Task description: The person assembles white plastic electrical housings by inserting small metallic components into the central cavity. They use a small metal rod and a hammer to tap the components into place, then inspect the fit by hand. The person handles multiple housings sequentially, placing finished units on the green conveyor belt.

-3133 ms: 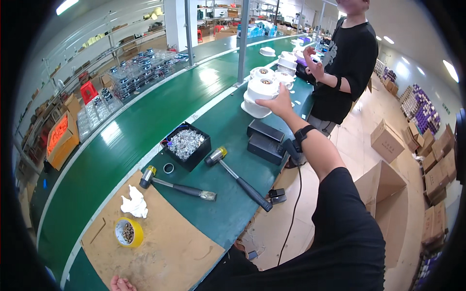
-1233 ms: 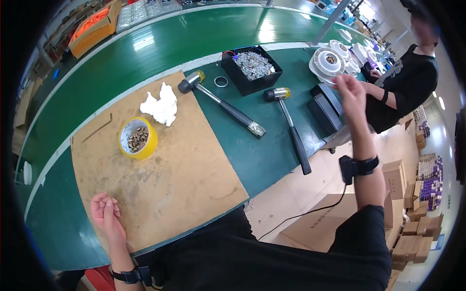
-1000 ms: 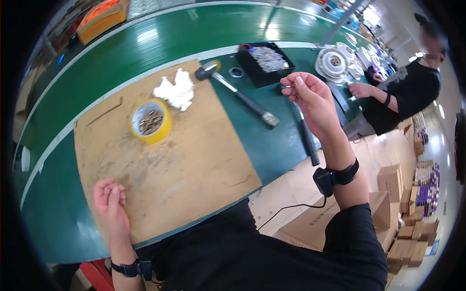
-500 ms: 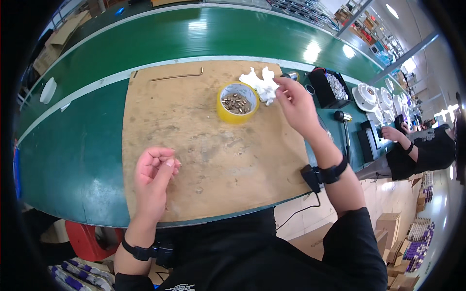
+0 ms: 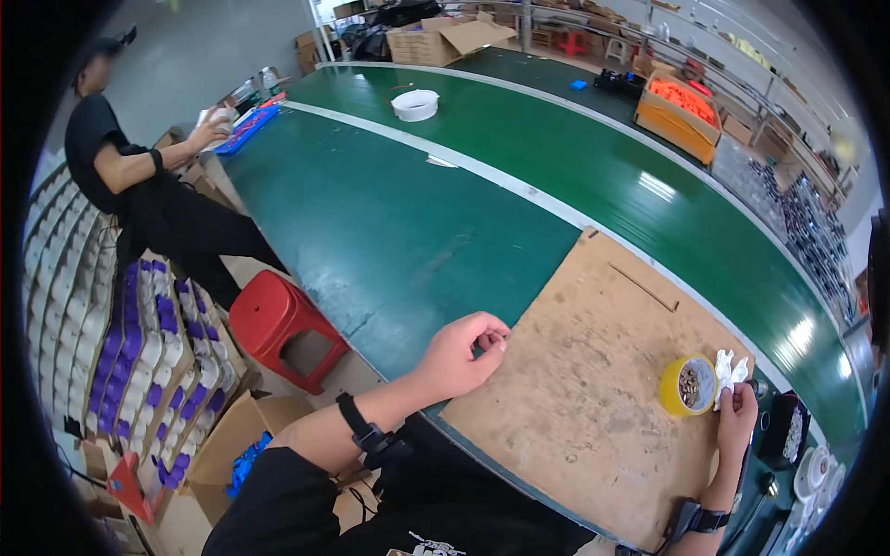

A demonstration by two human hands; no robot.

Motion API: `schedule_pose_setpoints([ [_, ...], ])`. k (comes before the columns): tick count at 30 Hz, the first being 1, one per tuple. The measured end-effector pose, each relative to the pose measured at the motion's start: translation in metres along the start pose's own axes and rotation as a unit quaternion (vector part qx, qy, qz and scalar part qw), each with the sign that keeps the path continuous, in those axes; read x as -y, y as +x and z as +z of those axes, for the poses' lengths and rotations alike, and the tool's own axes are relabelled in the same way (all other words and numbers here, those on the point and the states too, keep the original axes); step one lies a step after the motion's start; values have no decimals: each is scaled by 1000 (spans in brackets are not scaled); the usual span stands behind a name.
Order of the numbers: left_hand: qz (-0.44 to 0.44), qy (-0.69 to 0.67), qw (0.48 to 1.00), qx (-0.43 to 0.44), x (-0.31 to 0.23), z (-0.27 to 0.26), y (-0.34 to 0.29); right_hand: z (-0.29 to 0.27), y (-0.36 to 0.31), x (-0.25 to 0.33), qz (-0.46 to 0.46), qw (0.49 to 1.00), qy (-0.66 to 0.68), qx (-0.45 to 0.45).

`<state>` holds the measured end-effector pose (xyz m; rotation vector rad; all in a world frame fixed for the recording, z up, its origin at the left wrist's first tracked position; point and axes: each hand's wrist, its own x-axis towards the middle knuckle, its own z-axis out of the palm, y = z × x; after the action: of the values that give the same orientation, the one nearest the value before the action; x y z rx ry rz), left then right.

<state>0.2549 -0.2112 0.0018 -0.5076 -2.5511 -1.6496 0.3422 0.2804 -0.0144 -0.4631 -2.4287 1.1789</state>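
Note:
Near the left edge of a brown board [image 5: 593, 361], my left hand [image 5: 466, 354] hovers with thumb and fingertips pressed together; anything between them is too small to make out. At the board's far right, my right hand [image 5: 737, 419] has its fingers closed at the near edge of a crumpled white tissue [image 5: 726, 369]. Beside the tissue stands a yellow tape roll [image 5: 671, 387], its hollow core holding several small brassy metal pieces [image 5: 688, 385]. A thin metal rod with a bent end [image 5: 642, 285] lies towards the board's far edge.
Right of the board are a black bin of small clear parts [image 5: 793, 435], a mallet [image 5: 769, 486] and white round housings [image 5: 814, 471]. A white ring [image 5: 414, 105] sits on the green belt. A red stool [image 5: 286, 324] and a co-worker [image 5: 120, 167] are at left.
The view has swung left, bringing the co-worker and stool into sight. My right hand has come against the tissue's edge; my left hand stays pinched, now by the board's left edge.

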Motion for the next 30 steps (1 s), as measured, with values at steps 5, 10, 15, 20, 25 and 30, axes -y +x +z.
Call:
schedule_pose_setpoints([
  [5,33,57,998,6,3,4,-1,-6,3,-4,-19,999,50,1],
  [10,-127,-223,966,-40,-30,-12,21,-8,7,-14,-35,984,150,-85],
  [15,-119,-268,954,57,-147,-59,21,-6,3,-14,-56,979,176,-91],
  [20,-127,-228,941,216,-252,-64,-21,-2,-6,0,-50,981,164,-91],
  [25,-100,-99,928,346,-326,-45,-56,6,-15,13,-37,977,198,-69],
  [30,80,-101,964,231,-355,10,-63,0,-13,24,-28,981,186,-47],
])
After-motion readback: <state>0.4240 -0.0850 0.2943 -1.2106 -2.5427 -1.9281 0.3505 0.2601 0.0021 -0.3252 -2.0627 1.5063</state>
